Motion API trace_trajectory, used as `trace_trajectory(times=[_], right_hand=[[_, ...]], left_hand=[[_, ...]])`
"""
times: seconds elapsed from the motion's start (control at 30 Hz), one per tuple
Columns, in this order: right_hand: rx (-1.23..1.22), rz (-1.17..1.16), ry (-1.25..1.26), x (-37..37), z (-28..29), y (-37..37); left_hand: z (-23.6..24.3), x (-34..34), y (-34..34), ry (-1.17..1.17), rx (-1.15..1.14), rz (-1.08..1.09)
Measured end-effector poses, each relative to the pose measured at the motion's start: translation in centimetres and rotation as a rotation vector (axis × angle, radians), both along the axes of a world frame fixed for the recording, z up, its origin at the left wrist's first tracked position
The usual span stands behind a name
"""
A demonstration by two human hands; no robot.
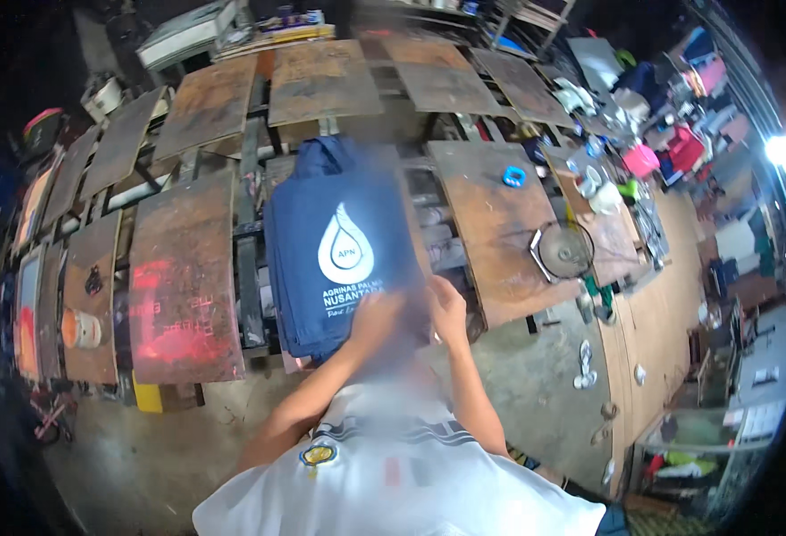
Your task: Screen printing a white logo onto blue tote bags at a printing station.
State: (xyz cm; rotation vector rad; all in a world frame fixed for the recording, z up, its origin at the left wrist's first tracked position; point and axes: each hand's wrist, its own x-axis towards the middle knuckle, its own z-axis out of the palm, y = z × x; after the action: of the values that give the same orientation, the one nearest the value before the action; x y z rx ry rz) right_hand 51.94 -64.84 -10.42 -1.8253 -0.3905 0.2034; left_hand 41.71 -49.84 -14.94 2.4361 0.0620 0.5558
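A stack of navy fabric bags (299, 241), with handles at the top and a white drop-shaped print with lettering on the uppermost one, lies on a board at the centre. My left hand (370, 317) rests on the lower part of the top bag, its fingers blurred. Beside the bags' right edge, my right hand (444, 308) has its fingers curled closed; what they grip is unclear. A vertical smear through the middle of the view hides part of the bags and the space between my hands.
Rows of stained boards (181, 214) on a metal frame surround the bags. A white bucket (83, 330) stands at left. At right sit a blue ring (513, 176), a round dark object (564, 250) and piled cloth and containers (643, 161). Sandals (587, 362) lie on the floor.
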Motion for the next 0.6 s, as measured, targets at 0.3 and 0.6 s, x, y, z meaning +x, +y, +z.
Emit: trace_trajectory(times=[0.3,0.6], right_hand=[[-0.317,0.199,-0.090,3.3,-1.0,2.2],[-0.410,0.172,-0.316,4.9,-2.4,3.6]], left_hand=[[1.1,-1.9,-1.5,0.061,0.031,0.119],[3.8,-0.4,-3.0,0.112,-0.137,0.283]])
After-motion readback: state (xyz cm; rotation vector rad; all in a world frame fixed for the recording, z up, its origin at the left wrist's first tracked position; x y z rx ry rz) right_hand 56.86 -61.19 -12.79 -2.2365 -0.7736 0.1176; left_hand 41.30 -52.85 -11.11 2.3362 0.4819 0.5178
